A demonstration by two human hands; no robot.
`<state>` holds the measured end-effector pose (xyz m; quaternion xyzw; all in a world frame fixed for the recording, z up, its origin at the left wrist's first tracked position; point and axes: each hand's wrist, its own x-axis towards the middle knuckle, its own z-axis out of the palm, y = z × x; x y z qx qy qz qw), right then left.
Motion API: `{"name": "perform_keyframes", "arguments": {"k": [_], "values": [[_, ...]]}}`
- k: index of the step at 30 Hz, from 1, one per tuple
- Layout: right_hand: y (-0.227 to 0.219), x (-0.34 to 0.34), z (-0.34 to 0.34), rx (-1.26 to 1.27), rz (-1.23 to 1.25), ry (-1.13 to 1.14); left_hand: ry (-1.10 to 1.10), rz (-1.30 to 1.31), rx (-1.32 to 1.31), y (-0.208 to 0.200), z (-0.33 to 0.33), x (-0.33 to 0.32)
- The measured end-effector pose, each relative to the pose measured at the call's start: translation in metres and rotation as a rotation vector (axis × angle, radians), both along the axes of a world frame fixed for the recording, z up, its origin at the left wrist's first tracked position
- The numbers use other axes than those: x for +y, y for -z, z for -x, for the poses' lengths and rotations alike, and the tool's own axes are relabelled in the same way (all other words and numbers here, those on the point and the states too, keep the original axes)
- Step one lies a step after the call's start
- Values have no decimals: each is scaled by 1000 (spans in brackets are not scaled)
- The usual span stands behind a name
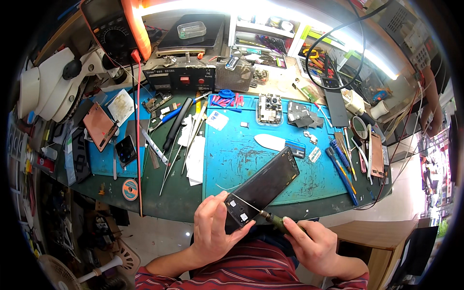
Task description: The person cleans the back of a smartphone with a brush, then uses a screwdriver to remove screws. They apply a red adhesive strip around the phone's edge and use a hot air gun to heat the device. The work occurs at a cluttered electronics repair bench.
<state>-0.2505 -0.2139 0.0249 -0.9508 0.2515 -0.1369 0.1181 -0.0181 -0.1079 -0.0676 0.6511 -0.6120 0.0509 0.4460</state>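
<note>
With the left hand's (pixel 212 231) fingers gripping the black phone panel's (pixel 266 181) near end, tilted over the bench's (pixel 175 204) front edge, the right hand's (pixel 314 242), wrapped round the green-handled tool (pixel 278 223), should press lightly, keeping its thin shaft clear of the left fingertips.

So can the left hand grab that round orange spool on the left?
Probably not just now: the left hand is holding the black phone-like device. Nothing seems to block the way to the round orange spool, so with that hand free, it likely could.
</note>
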Motion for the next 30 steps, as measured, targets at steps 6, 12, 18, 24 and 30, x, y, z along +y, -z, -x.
{"name": "perform_keyframes", "arguments": {"k": [6,12,18,24,30], "values": [[2,0,-1,-14,-3,-13,4,-4,6,-2,0,0],[7,1,0,-45,34,-4,3,-8,13,-2,0,0],[0,0,-1,-14,-20,22,20,7,11,0,-1,0],[4,0,-1,-35,5,35,19,12,11,-1,0,-1],[10,-2,1,-95,11,36,1,-24,18,-4,1,-3]]}}
